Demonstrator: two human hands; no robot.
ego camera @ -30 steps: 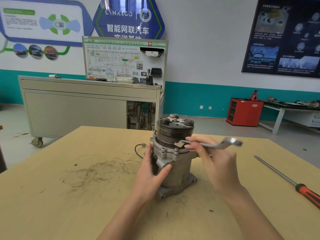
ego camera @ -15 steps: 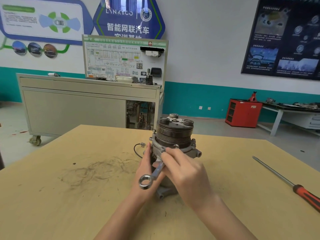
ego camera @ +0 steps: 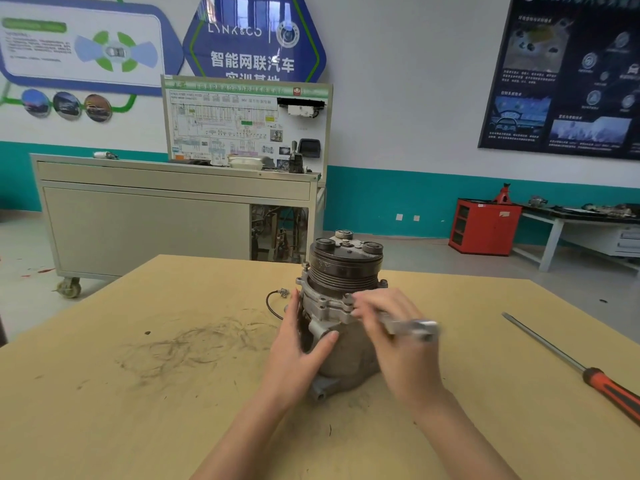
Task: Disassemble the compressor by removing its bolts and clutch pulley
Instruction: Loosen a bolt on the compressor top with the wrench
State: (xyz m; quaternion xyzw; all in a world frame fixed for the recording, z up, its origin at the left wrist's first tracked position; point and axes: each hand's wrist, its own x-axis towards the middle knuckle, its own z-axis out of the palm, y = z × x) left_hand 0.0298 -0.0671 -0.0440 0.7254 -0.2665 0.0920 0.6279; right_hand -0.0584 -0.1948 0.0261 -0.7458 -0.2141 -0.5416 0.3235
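The grey compressor stands upright on the wooden table, its dark grooved clutch pulley on top. My left hand holds the compressor body from the left, thumb across the front. My right hand grips a metal wrench, blurred by motion. The wrench's near end sits at a bolt on the front flange and its ring end points right. Another bolt head shows on the flange's right side.
A long screwdriver with a red and black handle lies on the table at the right. A short black wire trails from the compressor's left. Beyond the table stand a grey wheeled cabinet and a red cabinet.
The wrench has swung from pointing down-left in front of my left hand back to pointing right, my right hand following it. My left hand stays on the compressor body.
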